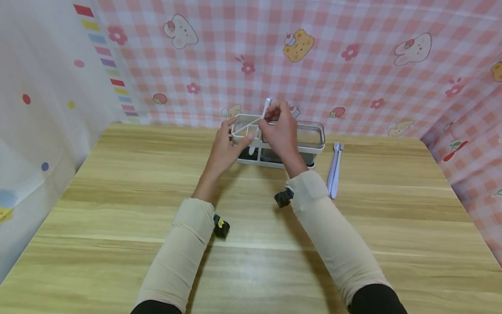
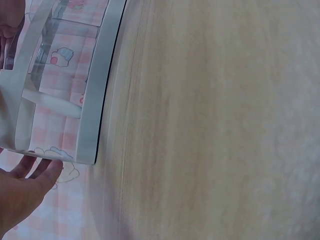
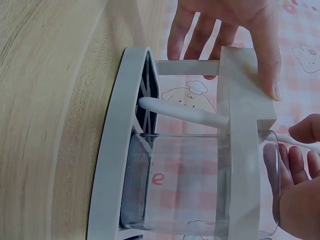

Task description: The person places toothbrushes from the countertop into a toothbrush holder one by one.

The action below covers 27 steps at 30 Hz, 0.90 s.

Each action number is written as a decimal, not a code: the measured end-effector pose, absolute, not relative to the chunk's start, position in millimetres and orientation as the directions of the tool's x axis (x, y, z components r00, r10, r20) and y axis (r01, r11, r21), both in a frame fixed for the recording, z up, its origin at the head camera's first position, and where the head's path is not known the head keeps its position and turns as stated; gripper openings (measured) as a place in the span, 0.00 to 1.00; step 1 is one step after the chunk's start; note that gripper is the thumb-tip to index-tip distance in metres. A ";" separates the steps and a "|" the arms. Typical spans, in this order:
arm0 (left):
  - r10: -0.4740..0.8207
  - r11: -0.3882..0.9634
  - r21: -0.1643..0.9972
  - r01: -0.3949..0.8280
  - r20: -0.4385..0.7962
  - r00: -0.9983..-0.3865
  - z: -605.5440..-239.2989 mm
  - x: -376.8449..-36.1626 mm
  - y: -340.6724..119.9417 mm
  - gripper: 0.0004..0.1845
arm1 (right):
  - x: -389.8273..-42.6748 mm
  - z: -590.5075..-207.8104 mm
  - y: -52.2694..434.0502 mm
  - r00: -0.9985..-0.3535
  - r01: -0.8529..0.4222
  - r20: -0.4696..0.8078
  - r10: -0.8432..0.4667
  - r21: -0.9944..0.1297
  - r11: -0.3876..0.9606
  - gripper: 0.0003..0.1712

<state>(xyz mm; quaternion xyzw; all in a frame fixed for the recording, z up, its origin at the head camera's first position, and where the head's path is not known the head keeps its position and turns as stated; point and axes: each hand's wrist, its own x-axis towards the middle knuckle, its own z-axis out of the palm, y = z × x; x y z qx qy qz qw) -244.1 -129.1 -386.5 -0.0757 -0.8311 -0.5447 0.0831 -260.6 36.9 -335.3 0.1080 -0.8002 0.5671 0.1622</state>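
Observation:
A white holder (image 1: 259, 162) with a framed top stands at the back of the table, carrying a clear cup (image 3: 185, 185). My left hand (image 1: 227, 146) holds its left end, thumb on the top frame and fingers at the far side. My right hand (image 1: 281, 131) pinches the upper part of a slim white toothbrush (image 1: 266, 107). The toothbrush goes down through the top frame, and its rounded lower end (image 3: 175, 111) shows tilted beneath, close to the dark base. The right fingers partly hide its upper part.
Two lilac toothbrushes (image 1: 334, 172) lie side by side on the wooden table (image 1: 251, 261), right of the holder. A pink checked cloth (image 1: 251, 56) hangs right behind the holder. A white curtain (image 1: 39, 131) borders the left side.

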 end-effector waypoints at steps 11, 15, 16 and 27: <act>0.029 0.386 0.896 0.221 0.227 -0.973 -388.5 -245.7 -128.5 0.40 | -257.3 -339.1 43.6 -0.877 -0.446 0.477 -0.045 -0.777 0.444 0.05; 0.029 0.386 0.895 0.222 0.228 -0.973 -387.8 -245.7 -128.6 0.40 | -254.2 -340.6 48.9 -0.863 -0.471 0.494 -0.103 -0.716 0.515 0.03; 0.030 0.387 0.895 0.221 0.227 -0.973 -387.7 -245.7 -128.6 0.40 | -253.5 -340.5 50.6 -0.862 -0.471 0.494 -0.113 -0.700 0.536 0.03; 0.042 0.395 0.894 0.212 0.213 -0.976 -387.6 -244.9 -129.7 0.41 | -241.2 -338.8 68.4 -0.859 -0.450 0.453 -0.240 -0.442 0.776 0.20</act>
